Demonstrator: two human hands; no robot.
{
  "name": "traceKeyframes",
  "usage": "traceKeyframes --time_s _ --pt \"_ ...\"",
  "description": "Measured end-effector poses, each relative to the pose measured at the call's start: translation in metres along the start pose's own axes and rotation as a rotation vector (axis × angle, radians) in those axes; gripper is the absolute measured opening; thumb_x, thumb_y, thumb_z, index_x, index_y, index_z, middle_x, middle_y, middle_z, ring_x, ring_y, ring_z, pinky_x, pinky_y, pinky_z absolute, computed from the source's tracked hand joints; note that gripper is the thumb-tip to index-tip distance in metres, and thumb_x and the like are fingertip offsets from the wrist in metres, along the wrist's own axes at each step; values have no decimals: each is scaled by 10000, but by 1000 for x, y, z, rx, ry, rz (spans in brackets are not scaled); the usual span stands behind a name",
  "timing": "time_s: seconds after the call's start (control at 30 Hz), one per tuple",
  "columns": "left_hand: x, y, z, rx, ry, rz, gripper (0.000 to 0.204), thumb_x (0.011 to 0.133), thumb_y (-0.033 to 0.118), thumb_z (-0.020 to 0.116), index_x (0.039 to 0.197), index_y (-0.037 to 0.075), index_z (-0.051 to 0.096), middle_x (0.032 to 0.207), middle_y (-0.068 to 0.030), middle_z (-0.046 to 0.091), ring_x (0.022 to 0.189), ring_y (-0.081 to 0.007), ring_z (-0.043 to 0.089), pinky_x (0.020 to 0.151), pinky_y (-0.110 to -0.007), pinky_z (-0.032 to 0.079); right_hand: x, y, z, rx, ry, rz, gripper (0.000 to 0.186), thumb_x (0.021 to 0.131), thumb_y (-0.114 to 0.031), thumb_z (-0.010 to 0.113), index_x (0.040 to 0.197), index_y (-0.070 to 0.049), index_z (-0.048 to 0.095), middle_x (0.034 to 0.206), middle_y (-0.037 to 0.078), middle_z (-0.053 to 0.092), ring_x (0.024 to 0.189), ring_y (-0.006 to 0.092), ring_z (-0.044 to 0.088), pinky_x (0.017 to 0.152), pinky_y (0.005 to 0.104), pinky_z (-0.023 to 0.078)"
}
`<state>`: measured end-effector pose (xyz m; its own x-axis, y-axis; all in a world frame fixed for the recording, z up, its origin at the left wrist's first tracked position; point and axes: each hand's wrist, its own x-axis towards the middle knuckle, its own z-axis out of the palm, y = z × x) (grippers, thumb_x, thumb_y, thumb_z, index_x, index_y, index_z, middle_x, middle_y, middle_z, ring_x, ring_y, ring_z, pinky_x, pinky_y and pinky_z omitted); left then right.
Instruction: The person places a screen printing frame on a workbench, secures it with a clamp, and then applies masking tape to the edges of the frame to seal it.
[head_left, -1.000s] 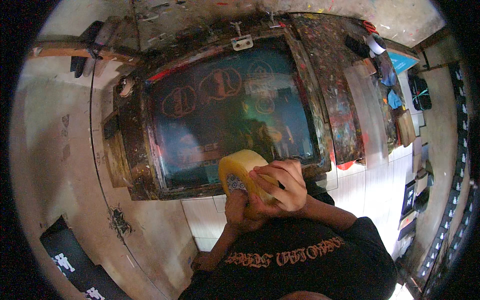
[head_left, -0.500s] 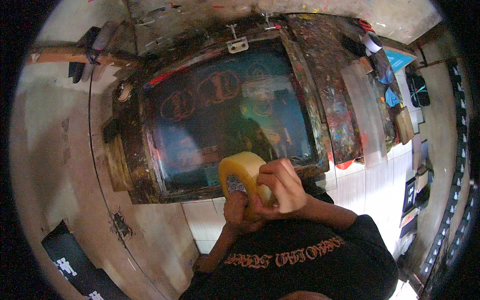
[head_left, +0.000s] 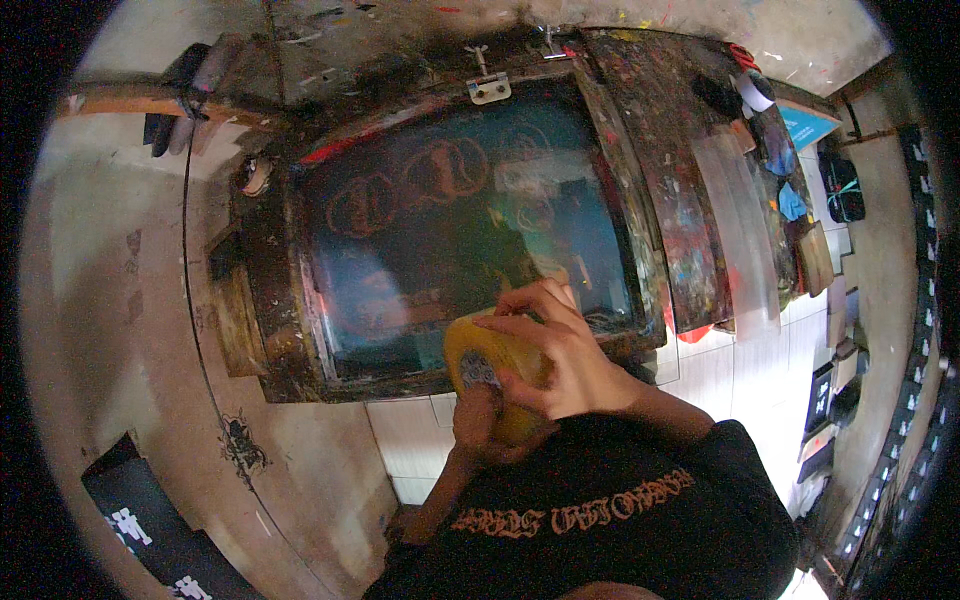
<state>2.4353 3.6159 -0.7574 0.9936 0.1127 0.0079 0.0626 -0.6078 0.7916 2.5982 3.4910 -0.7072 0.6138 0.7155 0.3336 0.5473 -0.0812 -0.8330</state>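
Observation:
My left hand point(head_left: 479, 420) grips a wide roll of yellowish packing tape point(head_left: 468, 335) from below, its thumb in the core. Fingers bent, my right hand point(head_left: 562, 352) reaches over the roll's right side. Its thumb lies against the roll near the core and its fingertips are at the upper edge; whether a tape end is between them I cannot make out. Beyond the roll lies a dark framed printing screen point(head_left: 400, 260) with round emblem outlines on its mesh. A metal hinge clamp point(head_left: 490, 90) holds the screen's far edge.
Right of the screen is a paint-stained board point(head_left: 680, 230) with a translucent sheet point(head_left: 745, 240) beside it. A white roll point(head_left: 757, 92) and a blue cloth point(head_left: 791, 202) lie further right. At lower left there is dark printed fabric point(head_left: 150, 520).
My right hand has moved up and over the tape roll, its fingers now higher. The roll has tilted and sits slightly lower, still in my left hand. The view has shifted slightly.

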Motion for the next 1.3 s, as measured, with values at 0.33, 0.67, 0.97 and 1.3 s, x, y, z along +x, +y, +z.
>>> traceKeyframes --time_s 0.33,0.67,0.97,1.3 --pt "-8 -23 10 17 161 349 541 653 380 911 952 24 636 785 -126 600 702 -331 608 608 -405 471 -11 0 8 42 218 5 348 702 -80 770 1046 -71 717 1036 119 701 961 298 659 863 401 498" --pt "0 -22 0 48 -9 444 510 679 350 873 982 29 616 831 -121 600 738 -321 609 638 -403 481 37 39 -65 261 -543 30 135 827 -163 793 879 -43 760 872 106 731 814 254 709 741 351 548" --pt "-2 -21 -7 9 -38 464 485 703 322 838 1008 33 598 872 -117 601 769 -311 610 665 -401 490 28 41 -62 237 -579 -39 135 831 -92 738 928 -27 670 875 86 699 773 254 686 712 330 539" --pt "-2 -41 7 28 1 454 458 729 292 800 1038 38 579 918 -113 601 805 -301 611 695 -399 500 -11 18 -58 36 -239 25 452 827 -140 767 1235 -38 598 1103 149 617 1034 278 621 853 391 510"
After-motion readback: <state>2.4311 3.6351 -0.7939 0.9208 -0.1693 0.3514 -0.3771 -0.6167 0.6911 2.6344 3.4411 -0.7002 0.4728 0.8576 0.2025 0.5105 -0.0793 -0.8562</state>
